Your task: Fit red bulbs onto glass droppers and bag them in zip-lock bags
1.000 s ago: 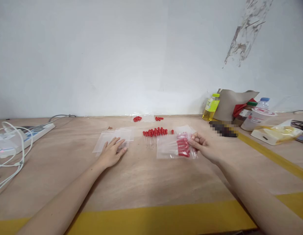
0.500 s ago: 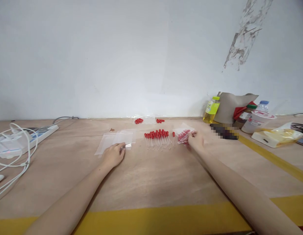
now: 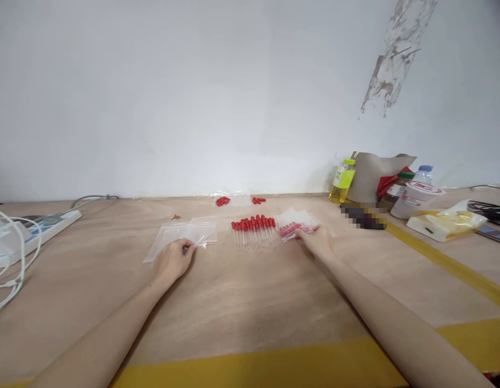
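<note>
My left hand [image 3: 175, 261] is closed, thumb and finger pinching the near right edge of a clear plastic bag [image 3: 207, 229]. That bag lies with other flat bags [image 3: 159, 242] on the table. My right hand [image 3: 317, 242] has its fingers closed at the near edge of a clear bag of droppers [image 3: 290, 230], whose red bulbs show through. Whitish plastic spreads behind this bag. Between my hands lies a row of glass droppers [image 3: 254, 231] with red rubber bulbs, tips towards me. The bag's left edge comes up against the row's right end.
Loose red bulbs [image 3: 223, 201] lie in two small groups by the wall, on clear film. A white power strip [image 3: 51, 234] with cables is at left. At right stand a yellow drink bottle [image 3: 342, 182], a plastic cup [image 3: 417, 200], a yellow-white packet [image 3: 444, 223] and a blurred dark object [image 3: 363, 216].
My right hand has brought the bag of droppers left and lower, over where a lone dropper showed. My left fingers now pinch the bag's edge. The view has shifted slightly right.
</note>
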`<state>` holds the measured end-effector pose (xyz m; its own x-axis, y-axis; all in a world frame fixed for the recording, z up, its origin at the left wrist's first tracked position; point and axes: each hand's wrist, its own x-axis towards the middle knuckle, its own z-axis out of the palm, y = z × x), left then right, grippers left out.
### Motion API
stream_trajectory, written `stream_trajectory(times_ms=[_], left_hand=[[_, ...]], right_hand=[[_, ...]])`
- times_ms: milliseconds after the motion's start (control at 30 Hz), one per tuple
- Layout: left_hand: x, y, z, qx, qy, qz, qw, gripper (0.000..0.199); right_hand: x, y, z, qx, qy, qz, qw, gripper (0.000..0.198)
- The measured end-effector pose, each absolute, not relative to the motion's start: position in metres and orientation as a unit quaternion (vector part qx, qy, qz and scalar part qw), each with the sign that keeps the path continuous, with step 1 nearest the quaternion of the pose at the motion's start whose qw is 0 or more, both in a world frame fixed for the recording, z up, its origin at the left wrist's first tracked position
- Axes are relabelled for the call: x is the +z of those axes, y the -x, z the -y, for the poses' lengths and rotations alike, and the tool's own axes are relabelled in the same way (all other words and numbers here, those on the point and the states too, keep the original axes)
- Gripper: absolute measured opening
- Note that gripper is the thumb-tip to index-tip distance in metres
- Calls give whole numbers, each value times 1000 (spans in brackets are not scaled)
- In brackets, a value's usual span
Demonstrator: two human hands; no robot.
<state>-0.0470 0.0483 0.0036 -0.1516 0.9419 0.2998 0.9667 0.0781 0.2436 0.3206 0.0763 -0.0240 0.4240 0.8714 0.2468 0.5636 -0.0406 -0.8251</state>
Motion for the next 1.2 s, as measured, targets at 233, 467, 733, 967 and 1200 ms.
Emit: stream_trajectory(times_ms=[233,467,733,967,1200], left_hand=[[3,51,-50,-219,617,756,1,31],[4,52,-50,-234,605,761,6,30],[9,27,-20,-362,775,513,72,24],[10,-1,7,-239,923,262,-147,26],[11,0,13,-198,910,317,-178,31]], right_hand=[[2,-301,-65,-38,689,622,370,18],[15,-264,-99,8,729,663,170,20],[19,-246,-129,59,767,622,144,22],[21,-252,-135,106,763,608,190,18],[26,-281,-109,147,675,643,331,20]])
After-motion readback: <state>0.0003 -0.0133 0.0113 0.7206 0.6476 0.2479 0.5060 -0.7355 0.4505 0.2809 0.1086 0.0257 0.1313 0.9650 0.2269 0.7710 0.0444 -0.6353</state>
